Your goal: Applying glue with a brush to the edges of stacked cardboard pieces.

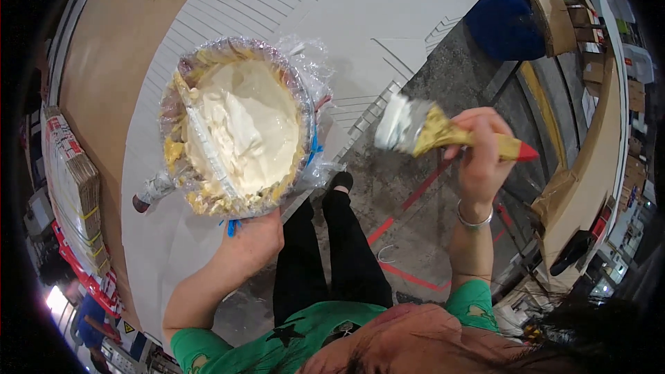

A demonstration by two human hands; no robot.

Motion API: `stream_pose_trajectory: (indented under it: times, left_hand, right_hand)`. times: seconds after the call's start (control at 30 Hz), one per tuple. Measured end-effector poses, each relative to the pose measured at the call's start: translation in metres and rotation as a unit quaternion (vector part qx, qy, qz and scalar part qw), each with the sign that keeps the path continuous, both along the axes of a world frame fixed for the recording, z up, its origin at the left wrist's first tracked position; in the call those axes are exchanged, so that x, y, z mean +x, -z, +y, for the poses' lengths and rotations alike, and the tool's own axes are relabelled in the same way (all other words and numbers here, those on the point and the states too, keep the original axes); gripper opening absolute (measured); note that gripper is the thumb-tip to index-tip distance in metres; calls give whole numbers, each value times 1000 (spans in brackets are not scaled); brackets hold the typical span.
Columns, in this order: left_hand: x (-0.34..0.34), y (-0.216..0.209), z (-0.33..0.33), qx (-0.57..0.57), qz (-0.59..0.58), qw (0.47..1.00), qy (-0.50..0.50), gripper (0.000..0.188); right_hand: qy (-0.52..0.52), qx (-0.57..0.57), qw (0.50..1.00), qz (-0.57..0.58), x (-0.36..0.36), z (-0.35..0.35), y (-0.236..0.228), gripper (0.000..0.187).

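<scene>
A round bowl wrapped in clear plastic film holds thick cream-coloured paste. Yellowish dried paste crusts its rim, and a taped bar crosses its left side. My left hand grips the bowl at its near edge; the fingers are hidden beneath it. To the right, clear of the bowl, my right hand is closed round the handle of a paintbrush. The brush has a yellow handle with a red end. Its bristles, coated in whitish paste, point left toward the bowl and look slightly blurred.
Under the bowl lies a large grey sheet with rows of slits, on a brown table. A cardboard stack stands at the left. A blue stool seat is far right. Red tape lines mark the floor. Another person is lower left.
</scene>
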State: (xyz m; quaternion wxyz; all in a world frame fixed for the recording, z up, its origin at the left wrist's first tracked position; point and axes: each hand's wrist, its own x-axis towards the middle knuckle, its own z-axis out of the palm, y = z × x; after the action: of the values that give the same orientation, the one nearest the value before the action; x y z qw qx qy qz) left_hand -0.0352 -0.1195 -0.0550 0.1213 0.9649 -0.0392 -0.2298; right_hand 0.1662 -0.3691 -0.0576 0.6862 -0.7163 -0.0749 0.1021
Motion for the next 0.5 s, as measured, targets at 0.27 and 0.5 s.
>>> stream_pose_trajectory:
  times: [0.27, 0.5]
  left_hand:
    - [14, -11, 0, 78, 116, 977, 158, 23]
    - [2, -5, 6, 204, 66, 881, 422, 18]
  right_hand:
    - [58, -19, 997, -37, 22, 3, -13, 18]
    - [66, 2, 997, -42, 26, 1, -8, 20]
